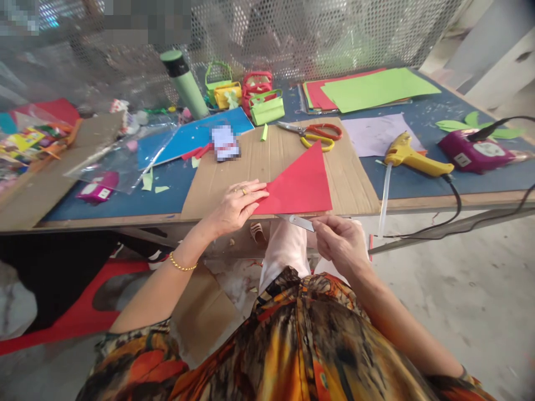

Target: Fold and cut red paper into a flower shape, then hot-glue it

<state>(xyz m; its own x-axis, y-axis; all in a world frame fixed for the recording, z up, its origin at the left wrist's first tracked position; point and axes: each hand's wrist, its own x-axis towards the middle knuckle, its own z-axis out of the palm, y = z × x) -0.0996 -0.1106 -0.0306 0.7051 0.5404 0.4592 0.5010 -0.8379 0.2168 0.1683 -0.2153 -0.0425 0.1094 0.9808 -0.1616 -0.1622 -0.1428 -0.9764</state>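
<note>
A red sheet (298,186), folded into a triangular shape, lies on brown cardboard (234,161) at the table's front edge. My left hand (238,206) rests on the sheet's left corner, its fingers stretched out flat. Just below the front edge, my right hand (340,239) pinches a flat silver metal strip (301,223) with a rounded end and a small hole. The strip points left, close under the sheet's lower edge; its other end is hidden in my fingers. Beyond the sheet lie scissors (321,136) with red and yellow handles.
To the right lie a yellow glue gun (418,159), its cord over the edge, and a purple box (476,150). Behind are small paper bags (267,108), a green flask (184,83) and green sheets (380,92). A plastic bag (125,153) lies left.
</note>
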